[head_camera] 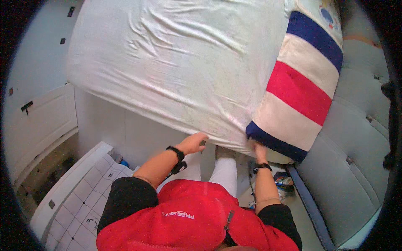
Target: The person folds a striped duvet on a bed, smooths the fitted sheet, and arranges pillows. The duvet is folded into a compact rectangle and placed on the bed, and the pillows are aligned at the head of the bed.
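A mattress in a wrinkled white fitted sheet (176, 72) lies before me. My left hand (195, 142) is at the sheet's near edge, its fingers curled there; whether it grips the fabric cannot be told. My right hand (258, 150) is blurred, at the near right corner of the mattress, close below the navy end of a striped cloth cover (300, 91); its fingers are partly hidden. The cover, with navy, cream and red bands, lies along the right end of the mattress.
A grey padded headboard (342, 175) stands at the right. White cabinet panels (47, 116) are at the left. At the lower left is a white-framed surface with a grid-patterned cover (81, 200). Small items (284, 182) lie on the floor beside my right forearm.
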Action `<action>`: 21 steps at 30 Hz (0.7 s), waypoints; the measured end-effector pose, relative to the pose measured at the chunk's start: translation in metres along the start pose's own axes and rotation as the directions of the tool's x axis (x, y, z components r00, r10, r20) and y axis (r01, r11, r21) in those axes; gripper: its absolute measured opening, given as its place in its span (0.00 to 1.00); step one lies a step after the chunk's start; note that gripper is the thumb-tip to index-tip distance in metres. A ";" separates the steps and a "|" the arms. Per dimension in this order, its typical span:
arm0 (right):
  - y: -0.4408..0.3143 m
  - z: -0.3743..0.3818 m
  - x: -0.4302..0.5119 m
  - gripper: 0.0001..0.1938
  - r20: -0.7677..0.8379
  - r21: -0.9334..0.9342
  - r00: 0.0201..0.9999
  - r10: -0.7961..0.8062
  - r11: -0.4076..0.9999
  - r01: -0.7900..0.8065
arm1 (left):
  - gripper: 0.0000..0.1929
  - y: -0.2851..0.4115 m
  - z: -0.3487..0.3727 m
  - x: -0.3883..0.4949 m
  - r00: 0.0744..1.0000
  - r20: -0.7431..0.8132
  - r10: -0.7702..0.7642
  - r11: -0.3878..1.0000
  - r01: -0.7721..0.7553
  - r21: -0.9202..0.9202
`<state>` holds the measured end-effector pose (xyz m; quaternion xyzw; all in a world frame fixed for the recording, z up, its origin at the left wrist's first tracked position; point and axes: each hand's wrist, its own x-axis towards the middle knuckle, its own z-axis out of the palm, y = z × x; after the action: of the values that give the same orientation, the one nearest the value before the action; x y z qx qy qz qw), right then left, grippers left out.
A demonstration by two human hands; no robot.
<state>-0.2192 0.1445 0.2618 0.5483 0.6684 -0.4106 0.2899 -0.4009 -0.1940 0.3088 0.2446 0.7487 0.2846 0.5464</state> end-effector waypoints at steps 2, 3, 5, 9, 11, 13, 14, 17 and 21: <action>0.032 -0.050 -0.024 0.25 0.112 -0.652 0.988 0.104 0.758 -0.006 | 0.25 -0.020 -0.007 -0.052 0.988 -0.147 -0.054 0.998 0.055 0.006; 0.048 -0.069 -0.045 0.23 -0.031 -0.495 0.999 0.007 0.869 -0.021 | 0.24 -0.034 -0.009 -0.078 0.963 -0.269 -0.031 0.999 0.032 0.002; 0.055 -0.089 -0.068 0.19 -0.153 -0.327 0.988 0.022 0.942 -0.072 | 0.23 -0.068 -0.013 -0.132 0.933 -0.259 -0.248 0.967 0.253 -0.014; -0.004 -0.064 -0.098 0.10 -0.017 0.411 0.996 -0.084 0.908 0.084 | 0.26 -0.126 -0.031 -0.227 0.770 -0.186 -0.611 0.769 0.633 0.094; -0.047 -0.035 -0.114 0.09 0.002 0.346 0.963 -0.268 0.904 0.251 | 0.26 -0.137 -0.045 -0.248 0.708 -0.223 -0.670 0.737 0.671 -0.082; -0.084 -0.006 -0.136 0.12 0.050 0.095 0.868 -0.495 0.867 0.489 | 0.25 -0.136 -0.059 -0.263 0.687 -0.281 -0.670 0.742 0.637 -0.212; -0.100 0.003 -0.147 0.14 0.086 -0.071 0.779 -0.620 0.777 0.626 | 0.25 -0.130 -0.063 -0.265 0.701 -0.342 -0.626 0.780 0.575 -0.248; -0.135 0.010 -0.165 0.15 0.285 -0.048 0.777 -0.561 0.802 0.596 | 0.27 -0.106 -0.068 -0.270 0.657 -0.473 -0.587 0.804 0.406 -0.435; -0.154 -0.012 -0.132 0.17 0.299 -0.201 0.762 -0.575 0.743 0.639 | 0.29 -0.077 -0.051 -0.283 0.569 -0.633 -0.525 0.850 0.320 -0.418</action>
<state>-0.3379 0.0799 0.4141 0.2021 0.8278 -0.4371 0.2880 -0.3741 -0.4488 0.4595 -0.1498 0.8951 0.3113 0.2818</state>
